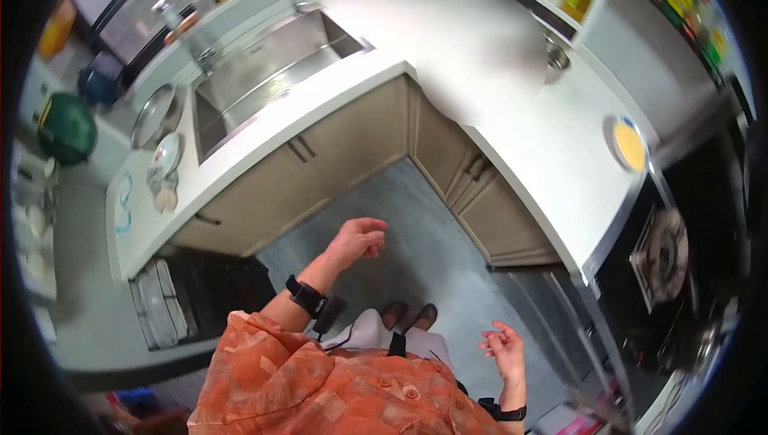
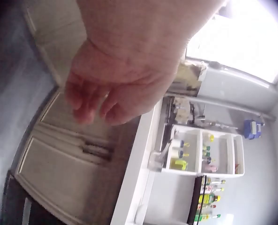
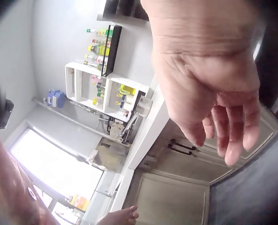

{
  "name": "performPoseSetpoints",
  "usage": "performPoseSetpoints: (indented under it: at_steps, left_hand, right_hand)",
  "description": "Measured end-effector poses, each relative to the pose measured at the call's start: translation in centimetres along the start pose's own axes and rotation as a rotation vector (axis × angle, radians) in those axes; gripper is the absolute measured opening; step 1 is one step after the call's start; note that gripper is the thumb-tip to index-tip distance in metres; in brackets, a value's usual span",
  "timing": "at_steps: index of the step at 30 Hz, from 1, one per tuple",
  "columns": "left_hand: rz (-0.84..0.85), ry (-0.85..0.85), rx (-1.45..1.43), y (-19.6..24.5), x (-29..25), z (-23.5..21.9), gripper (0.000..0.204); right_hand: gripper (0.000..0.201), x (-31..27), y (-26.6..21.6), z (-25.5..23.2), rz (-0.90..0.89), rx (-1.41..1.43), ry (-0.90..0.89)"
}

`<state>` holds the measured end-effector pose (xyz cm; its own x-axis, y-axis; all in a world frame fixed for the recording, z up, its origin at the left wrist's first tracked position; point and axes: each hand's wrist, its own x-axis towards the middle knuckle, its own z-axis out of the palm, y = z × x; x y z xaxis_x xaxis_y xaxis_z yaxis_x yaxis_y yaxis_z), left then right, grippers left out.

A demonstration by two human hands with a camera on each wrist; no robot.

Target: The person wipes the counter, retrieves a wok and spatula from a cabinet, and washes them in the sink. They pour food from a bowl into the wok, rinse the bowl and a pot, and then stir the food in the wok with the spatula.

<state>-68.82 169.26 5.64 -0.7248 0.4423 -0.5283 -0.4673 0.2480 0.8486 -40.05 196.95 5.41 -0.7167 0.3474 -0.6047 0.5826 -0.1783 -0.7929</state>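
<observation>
Both hands hang in the air over the kitchen floor (image 1: pixel 360 195), in front of the cabinets. My left hand (image 1: pixel 357 243) holds nothing; its fingers are loosely bent, and the left wrist view shows its palm side with the cabinet doors (image 2: pixel 59 164) behind. My right hand (image 1: pixel 504 347), lower and nearer the body, is also bare, its fingers hanging loosely in the right wrist view. The closest furniture to it is the corner cabinet (image 1: pixel 512 227) under the white countertop (image 1: pixel 544 171). Neither hand touches anything.
A steel sink (image 1: pixel 280 67) is set in the left counter, with a metal basin (image 1: pixel 156 115) and a bowl (image 1: pixel 166 155) beside it. At right are a yellow round item (image 1: pixel 629 145) and a black gas stove (image 1: pixel 664 259). A wall shelf (image 2: pixel 207 150) holds bottles.
</observation>
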Motion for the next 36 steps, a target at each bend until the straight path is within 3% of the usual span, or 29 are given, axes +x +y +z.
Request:
performPoseSetpoints:
  at_steps: [5, 9, 11, 13, 15, 19, 21, 25, 27, 28, 29, 31, 35, 36]
  left_hand:
    - [0.085, 0.284, 0.017, 0.9, -1.6, -6.2, 0.032]
    - [0.149, 0.745, -0.078, -0.1, -4.3, -15.6, 0.033]
    - [0.249, 1.024, 0.135, -3.6, -4.9, -23.4, 0.037]
    - [0.243, 1.334, 0.426, -4.9, -7.3, -30.2, 0.041]
    - [0.08, 1.542, 0.575, -5.4, -9.7, -35.7, 0.043]
    - [0.007, 1.645, 0.771, -6.8, -11.8, -43.1, 0.043]
    - [0.06, 1.751, 0.882, -7.3, -12.0, -45.0, 0.037]
    - [-0.13, 1.641, 0.766, -8.0, -14.5, -49.7, 0.028]
    - [0.004, 1.526, 0.282, -9.0, -16.5, -52.3, 0.019]
    - [0.17, 1.379, -0.253, -4.8, -18.3, -49.0, 0.018]
    - [0.167, 1.374, -0.249, -3.5, -19.1, -47.7, 0.018]
    - [0.428, 0.99, -0.586, -2.2, -19.6, -46.0, 0.018]
    - [0.342, 0.725, -0.67, 1.8, -16.0, -40.3, 0.015]
    - [0.336, 0.604, -0.582, 3.3, -14.6, -38.1, 0.02]
  right_hand:
    - [0.031, 3.6, -3.8, -0.4, -0.07, -0.03, -0.059]
    - [0.029, 5.9, -7.0, 2.5, -0.086, -0.107, -0.144]
    - [0.029, 7.3, -7.9, 4.6, -0.094, -0.157, -0.191]
    - [0.029, 8.5, -9.0, 7.7, -0.094, -0.177, -0.241]
    - [0.029, 9.3, -10.4, 11.1, -0.094, -0.208, -0.254]
    - [0.029, 10.9, -12.1, 18.7, -0.096, -0.28, -0.358]
    - [0.029, 11.2, -12.8, 21.7, -0.103, -0.35, -0.419]
    - [0.029, 11.5, -14.3, 25.2, -0.124, -0.379, -0.443]
    - [0.029, 11.6, -14.7, 26.2, -0.117, -0.378, -0.446]
    - [0.029, 11.7, -14.8, 26.5, -0.106, -0.369, -0.448]
    - [0.029, 11.7, -14.8, 26.8, -0.093, -0.359, -0.448]
    - [0.029, 11.7, -15.1, 27.7, -0.088, -0.338, -0.46]
    - [0.032, 11.3, -16.8, 30.0, -0.099, -0.293, -0.514]
    - [0.032, 11.2, -17.5, 30.7, -0.101, -0.293, -0.51]
